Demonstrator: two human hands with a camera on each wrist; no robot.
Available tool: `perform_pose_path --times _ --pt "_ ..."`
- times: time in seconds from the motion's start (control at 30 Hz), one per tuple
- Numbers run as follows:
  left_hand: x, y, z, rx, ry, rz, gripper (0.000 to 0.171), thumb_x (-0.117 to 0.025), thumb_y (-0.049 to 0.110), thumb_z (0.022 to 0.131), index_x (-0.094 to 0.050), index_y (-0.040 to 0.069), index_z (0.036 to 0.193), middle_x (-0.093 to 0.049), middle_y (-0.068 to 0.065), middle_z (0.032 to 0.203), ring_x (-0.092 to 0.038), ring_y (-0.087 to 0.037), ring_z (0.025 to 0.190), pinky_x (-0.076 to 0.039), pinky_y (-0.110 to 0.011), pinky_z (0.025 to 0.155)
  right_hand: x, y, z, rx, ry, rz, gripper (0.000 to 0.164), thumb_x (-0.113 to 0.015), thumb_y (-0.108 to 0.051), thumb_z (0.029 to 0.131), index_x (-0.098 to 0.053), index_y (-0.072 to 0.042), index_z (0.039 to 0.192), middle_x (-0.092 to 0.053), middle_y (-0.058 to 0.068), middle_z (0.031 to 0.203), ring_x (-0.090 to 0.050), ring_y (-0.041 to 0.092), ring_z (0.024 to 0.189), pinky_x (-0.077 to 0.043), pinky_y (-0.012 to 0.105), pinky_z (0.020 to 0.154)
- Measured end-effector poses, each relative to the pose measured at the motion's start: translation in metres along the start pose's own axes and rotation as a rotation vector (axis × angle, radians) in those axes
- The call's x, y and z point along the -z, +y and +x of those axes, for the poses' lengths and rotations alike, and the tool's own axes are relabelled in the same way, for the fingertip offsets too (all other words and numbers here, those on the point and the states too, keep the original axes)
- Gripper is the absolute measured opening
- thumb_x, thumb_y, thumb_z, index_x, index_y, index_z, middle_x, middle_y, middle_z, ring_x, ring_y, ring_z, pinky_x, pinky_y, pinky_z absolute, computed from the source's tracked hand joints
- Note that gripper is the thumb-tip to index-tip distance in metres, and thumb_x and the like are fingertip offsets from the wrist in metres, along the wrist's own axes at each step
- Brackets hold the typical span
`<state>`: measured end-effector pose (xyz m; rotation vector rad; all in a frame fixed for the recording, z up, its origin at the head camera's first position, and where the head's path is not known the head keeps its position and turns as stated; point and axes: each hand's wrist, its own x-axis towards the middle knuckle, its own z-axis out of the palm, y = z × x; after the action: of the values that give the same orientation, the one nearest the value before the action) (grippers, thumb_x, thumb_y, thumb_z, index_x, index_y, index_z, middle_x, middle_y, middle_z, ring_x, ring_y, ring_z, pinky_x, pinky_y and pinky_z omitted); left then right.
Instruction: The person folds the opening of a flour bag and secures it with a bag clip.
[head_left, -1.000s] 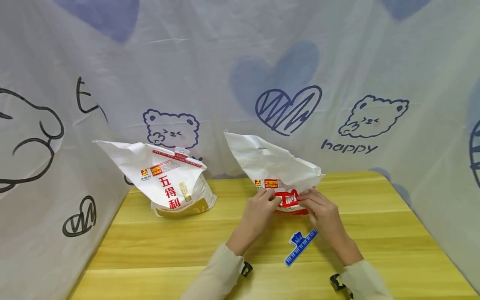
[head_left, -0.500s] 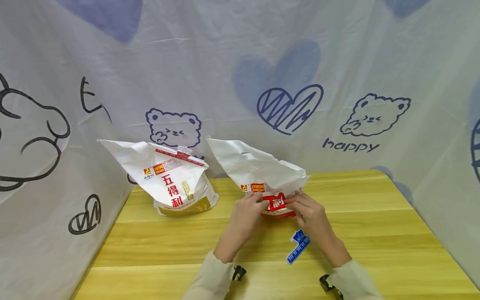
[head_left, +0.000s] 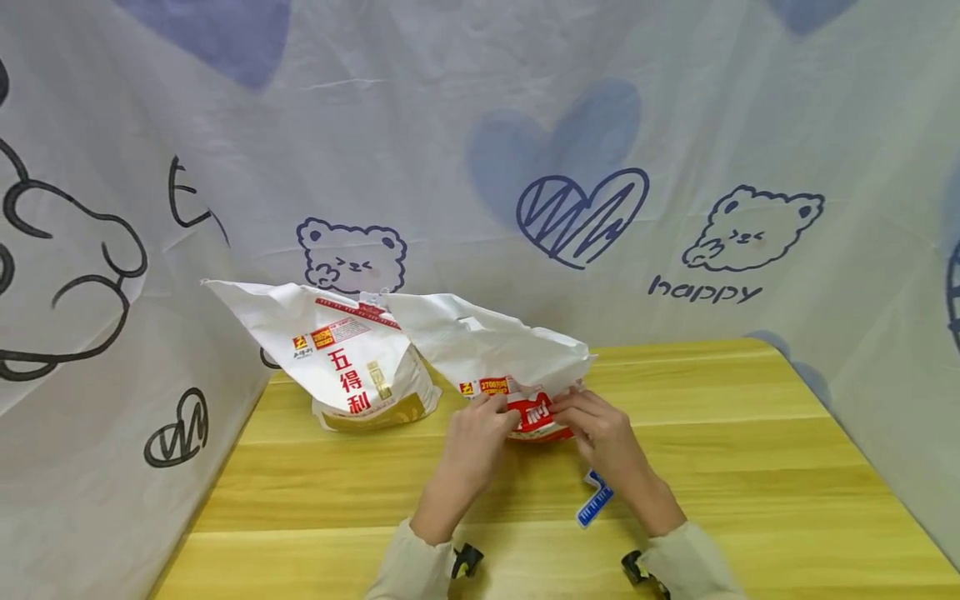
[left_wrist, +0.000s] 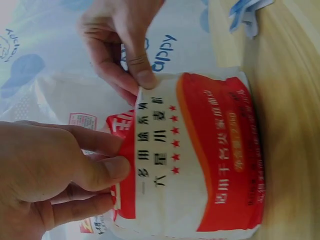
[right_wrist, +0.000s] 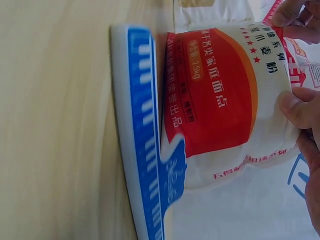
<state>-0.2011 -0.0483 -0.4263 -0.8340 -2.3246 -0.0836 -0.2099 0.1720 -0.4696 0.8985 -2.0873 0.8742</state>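
A white flour bag (head_left: 487,342) with a red lower part stands on the yellow wooden table (head_left: 750,433), its long empty top folded over to the left. My left hand (head_left: 504,414) pinches the fold at the bag's front, thumb on the face and fingers behind it. My right hand (head_left: 564,410) pinches the same fold from the right. In the left wrist view the left hand (left_wrist: 107,172) and the right hand (left_wrist: 140,82) hold the bag (left_wrist: 210,160) by its red band. In the right wrist view the right hand (right_wrist: 300,107) holds the bag (right_wrist: 215,95).
A second white bag (head_left: 352,367) with red characters stands at the back left, its top touching the held bag's flap. A blue bag clip (head_left: 595,498) lies on the table under my right wrist, also as the clip (right_wrist: 145,140). A printed cloth (head_left: 675,167) walls the table.
Both hands and the bag have shifted left toward the second bag. The bag's folded top has sunk lower and now reaches the second bag.
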Motion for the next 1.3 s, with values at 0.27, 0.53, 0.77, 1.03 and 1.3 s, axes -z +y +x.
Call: perform_pose_path --times 0.27,0.53,0.77,1.03,1.3 --pt "0.01 -0.006 -0.004 0.019 -0.042 -0.037 0.03 -0.075 -0.009 0.071 -0.07 0.02 0.067 -0.066 0.004 0.078 -0.065 -0.019 0.071 -0.05 -0.031 0.047 -0.007 -0.007 0.002 0.017 0.014 0.011 0.028 -0.078 0.021 0.075 -0.077 -0.002 0.09 -0.076 0.007 0.102 -0.071 0.031 0.106 -0.051 0.043 0.1" --pt "0.014 -0.007 -0.005 0.011 -0.105 -0.04 0.032 -0.074 -0.009 0.067 -0.07 0.022 0.065 -0.064 0.007 0.075 -0.064 -0.019 0.068 -0.045 -0.029 0.045 -0.004 -0.009 -0.001 0.031 -0.014 0.03 0.033 -0.076 0.025 0.073 -0.076 -0.004 0.089 -0.076 0.005 0.104 -0.07 0.029 0.106 -0.051 0.043 0.1" --pt "0.02 -0.01 -0.005 0.01 -0.121 -0.031 0.032 -0.074 -0.009 0.066 -0.07 0.023 0.064 -0.064 0.008 0.074 -0.064 -0.017 0.068 -0.044 -0.028 0.045 -0.005 -0.013 0.001 0.031 -0.037 0.001 0.035 -0.078 0.024 0.072 -0.077 -0.004 0.093 -0.076 0.003 0.105 -0.069 0.031 0.112 -0.051 0.047 0.099" --pt "0.024 -0.006 -0.001 0.037 -0.153 -0.026 0.03 -0.078 -0.008 0.066 -0.069 0.021 0.066 -0.062 0.008 0.076 -0.063 -0.016 0.071 -0.046 -0.027 0.047 -0.001 -0.013 0.004 0.011 -0.052 0.039 0.029 -0.074 0.021 0.079 -0.077 -0.004 0.094 -0.075 0.005 0.108 -0.068 0.031 0.113 -0.044 0.032 0.108" --pt "0.025 -0.009 -0.003 0.045 -0.158 -0.076 0.031 -0.078 -0.01 0.068 -0.076 0.019 0.075 -0.068 0.006 0.087 -0.065 -0.016 0.083 -0.052 -0.028 0.051 -0.001 -0.015 0.006 0.02 -0.058 0.019 0.025 -0.077 0.016 0.08 -0.076 -0.002 0.096 -0.074 0.008 0.107 -0.068 0.031 0.111 -0.045 0.042 0.109"
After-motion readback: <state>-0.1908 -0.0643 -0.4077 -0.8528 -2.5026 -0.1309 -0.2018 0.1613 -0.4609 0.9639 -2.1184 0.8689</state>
